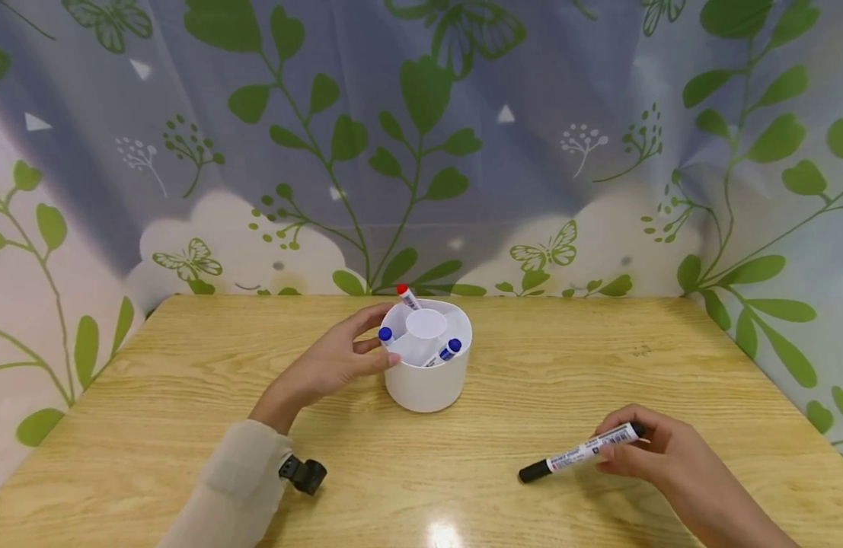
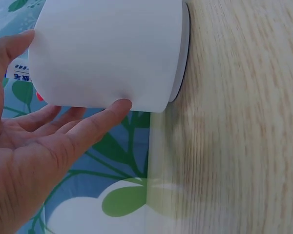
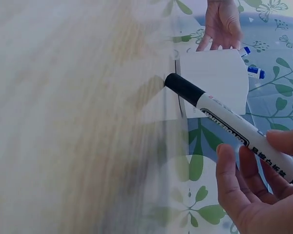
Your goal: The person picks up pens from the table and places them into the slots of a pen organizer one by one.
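Observation:
A white round pen holder (image 1: 426,390) stands on the wooden table with a red-capped marker (image 1: 408,297) and two blue-capped markers in it, one at the front right (image 1: 451,349) and one at the left (image 1: 386,335). My left hand (image 1: 335,356) holds the holder's left side, thumb at the front rim and fingers round the outside. To the right and nearer me, my right hand (image 1: 657,449) pinches a black-capped whiteboard marker (image 1: 577,454) near one end. In the right wrist view this marker (image 3: 234,124) slants, its black cap pointing away from the fingers.
The wooden table (image 1: 544,365) reaches back to a curtain (image 1: 517,167) printed with leaves and butterflies. A small black device (image 1: 304,473) is strapped at my left wrist, over the light sleeve (image 1: 239,476).

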Demonstrator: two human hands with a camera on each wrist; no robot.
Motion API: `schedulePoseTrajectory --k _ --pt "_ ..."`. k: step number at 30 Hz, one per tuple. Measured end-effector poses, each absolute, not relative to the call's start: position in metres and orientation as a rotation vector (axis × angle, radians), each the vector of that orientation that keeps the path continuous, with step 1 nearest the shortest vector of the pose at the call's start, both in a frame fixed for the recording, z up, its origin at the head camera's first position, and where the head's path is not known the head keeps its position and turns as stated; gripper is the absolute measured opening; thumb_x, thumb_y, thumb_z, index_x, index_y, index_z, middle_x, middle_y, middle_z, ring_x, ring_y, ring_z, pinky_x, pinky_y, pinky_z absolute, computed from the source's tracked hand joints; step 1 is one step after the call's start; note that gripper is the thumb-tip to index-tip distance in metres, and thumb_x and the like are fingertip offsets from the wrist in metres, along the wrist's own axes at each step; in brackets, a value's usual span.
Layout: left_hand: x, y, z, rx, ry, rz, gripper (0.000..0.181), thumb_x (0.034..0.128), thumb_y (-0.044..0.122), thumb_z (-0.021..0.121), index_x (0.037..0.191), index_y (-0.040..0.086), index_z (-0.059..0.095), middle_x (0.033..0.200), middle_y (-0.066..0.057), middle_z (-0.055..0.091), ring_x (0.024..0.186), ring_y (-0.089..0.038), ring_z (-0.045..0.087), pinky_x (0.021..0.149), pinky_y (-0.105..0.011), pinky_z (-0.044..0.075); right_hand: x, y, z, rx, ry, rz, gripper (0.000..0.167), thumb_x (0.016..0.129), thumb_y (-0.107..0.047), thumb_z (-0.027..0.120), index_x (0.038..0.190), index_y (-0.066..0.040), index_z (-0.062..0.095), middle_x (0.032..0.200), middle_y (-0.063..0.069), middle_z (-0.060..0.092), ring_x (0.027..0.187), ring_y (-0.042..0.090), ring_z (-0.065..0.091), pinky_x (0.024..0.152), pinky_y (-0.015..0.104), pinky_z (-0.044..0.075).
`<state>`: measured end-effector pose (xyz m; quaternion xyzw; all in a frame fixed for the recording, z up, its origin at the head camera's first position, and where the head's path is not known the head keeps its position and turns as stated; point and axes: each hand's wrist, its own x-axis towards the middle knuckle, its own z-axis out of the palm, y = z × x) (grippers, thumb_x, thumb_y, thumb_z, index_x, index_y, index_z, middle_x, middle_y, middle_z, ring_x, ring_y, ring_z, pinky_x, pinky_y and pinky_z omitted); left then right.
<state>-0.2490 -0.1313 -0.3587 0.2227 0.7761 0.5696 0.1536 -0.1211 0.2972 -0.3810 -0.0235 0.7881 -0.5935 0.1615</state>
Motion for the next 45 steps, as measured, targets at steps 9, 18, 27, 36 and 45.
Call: schedulePoseTrajectory --k 9,18,27,36,45 --pt "-0.250 -0.126 -0.363 0.614 2.194 1.669 0.084 0.0951 0.014 0.078 0.164 0.021 0.030 0.169 -0.008 0.031 0.158 -0.046 0.026 0.120 -0.058 0.038 -0.135 0.283 -0.372 -0.061 2.281 -1.880 0.012 0.106 -0.011 0.062 0.117 -0.008 0.066 0.110 -0.002 0.065 0.100 0.012 0.072 0.090 0.035 0.063" --pt "-0.248 -0.123 -0.364 0.571 2.194 1.689 0.093 0.0918 0.018 0.083 0.165 0.023 0.027 0.172 -0.005 0.025 0.160 -0.041 0.024 0.122 -0.058 0.037 -0.147 0.275 -0.362 -0.195 2.262 -2.035 0.021 0.105 -0.006 0.062 0.125 -0.012 0.058 0.110 -0.001 0.065 0.099 0.015 0.073 0.088 0.038 0.064" --pt "-0.247 -0.117 -0.366 0.539 2.171 1.720 0.101 0.0901 0.017 0.085 0.167 0.023 0.020 0.171 -0.008 0.025 0.160 -0.040 0.025 0.121 -0.056 0.038 -0.158 0.260 -0.347 -0.231 2.149 -2.195 0.038 0.104 -0.002 0.062 0.136 -0.014 0.045 0.109 0.000 0.068 0.102 0.017 0.074 0.088 0.039 0.064" --pt "-0.248 -0.109 -0.369 0.545 2.145 1.777 0.102 0.0893 0.012 0.085 0.167 0.024 0.019 0.165 -0.007 0.036 0.154 -0.037 0.038 0.117 -0.054 0.044 -0.165 0.241 -0.327 -0.310 2.132 -2.273 0.035 0.104 -0.004 0.063 0.133 -0.010 0.045 0.106 0.003 0.073 0.105 0.018 0.076 0.089 0.040 0.064" --pt "-0.247 -0.104 -0.372 0.530 2.155 1.808 0.105 0.0875 0.011 0.086 0.167 0.022 0.019 0.163 -0.006 0.040 0.151 -0.037 0.042 0.119 -0.055 0.041 -0.173 0.224 -0.314 -0.285 2.159 -2.363 0.036 0.104 -0.011 0.065 0.134 -0.011 0.045 0.108 0.005 0.078 0.094 0.018 0.078 0.086 0.035 0.064"
